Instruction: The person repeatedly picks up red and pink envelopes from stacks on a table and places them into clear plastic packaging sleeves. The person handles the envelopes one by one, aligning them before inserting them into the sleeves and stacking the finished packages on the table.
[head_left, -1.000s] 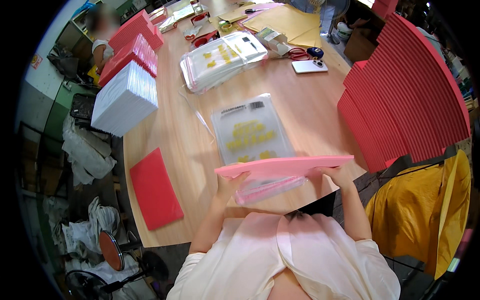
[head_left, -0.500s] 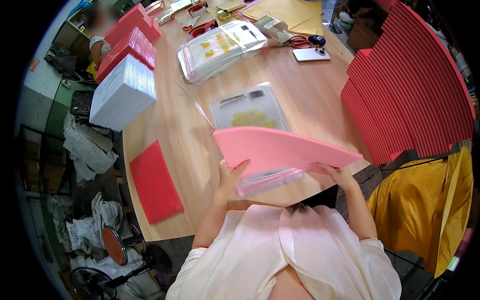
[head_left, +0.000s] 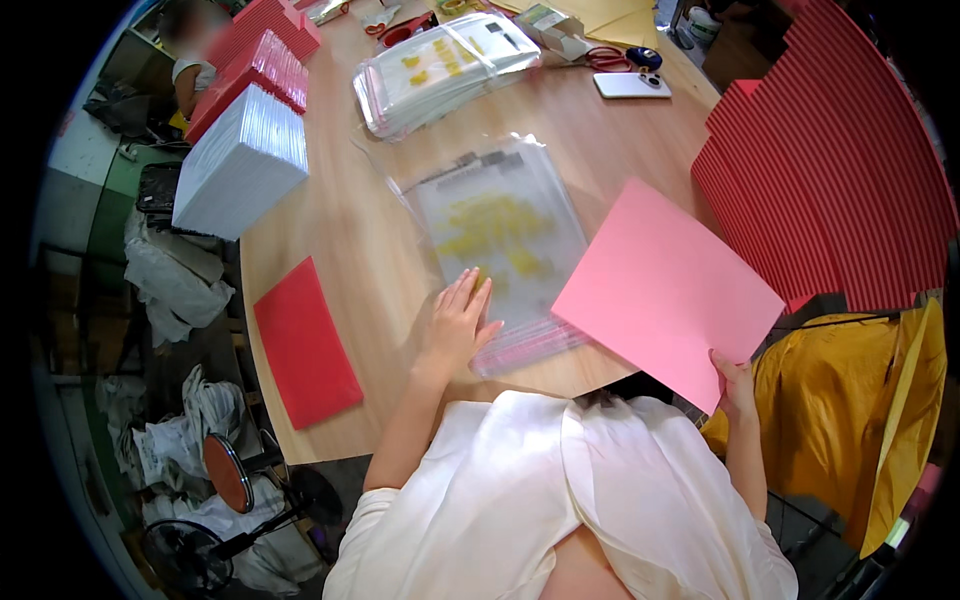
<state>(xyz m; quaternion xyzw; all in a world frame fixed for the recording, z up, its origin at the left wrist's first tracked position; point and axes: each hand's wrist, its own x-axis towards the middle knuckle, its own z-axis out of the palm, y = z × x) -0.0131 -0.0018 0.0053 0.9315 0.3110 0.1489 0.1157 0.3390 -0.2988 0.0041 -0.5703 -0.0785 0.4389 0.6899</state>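
Touching clear bags (head_left: 512, 250): left hand (head_left: 456, 325). Yellow print (head_left: 490, 222) blurred.

This looks like a packing workshop to me: clear plastic bags (head_left: 500, 225) lie flat on a broad wood-topped bench (head_left: 335, 225), with a strapped bundle of bags (head_left: 440, 80) and red-handled scissors (head_left: 606, 66) farther back. A ridged red stack (head_left: 840, 190) towers at right, a white stack (head_left: 240, 160) stands left, and crumpled pale sheeting (head_left: 180, 290) lies beyond the left edge.
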